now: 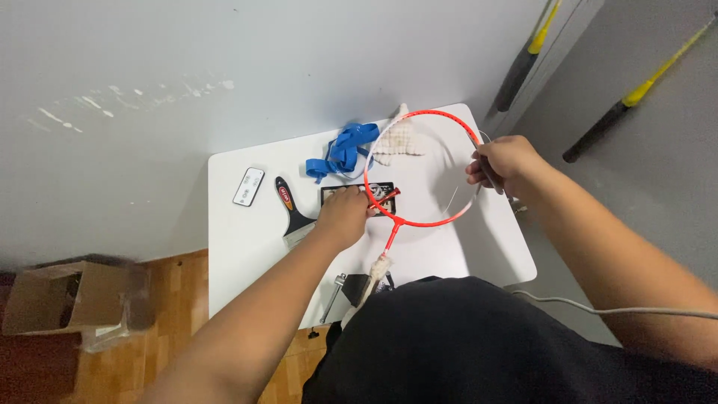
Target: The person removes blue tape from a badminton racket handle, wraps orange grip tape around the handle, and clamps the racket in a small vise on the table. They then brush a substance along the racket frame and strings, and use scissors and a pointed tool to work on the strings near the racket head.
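Note:
A red badminton racket frame (430, 114) with no full stringing lies over a small white table (247, 247). My left hand (344, 215) grips the frame's lower left side near the throat. At the frame's right rim, my right hand (502, 163) pinches a thin tool or string end. A loose white string (453, 196) hangs inside the hoop. The racket's shaft (390, 238) runs toward me, and its handle is wrapped in white.
On the table lie a blue ribbon-like tape (342, 150), a white remote (248, 186), a black-handled scraper (292, 213), a dark card (329, 194) and white netting (399, 138). A cardboard box (63, 295) sits on the wooden floor at left. Two rackets (636, 93) lean at the upper right.

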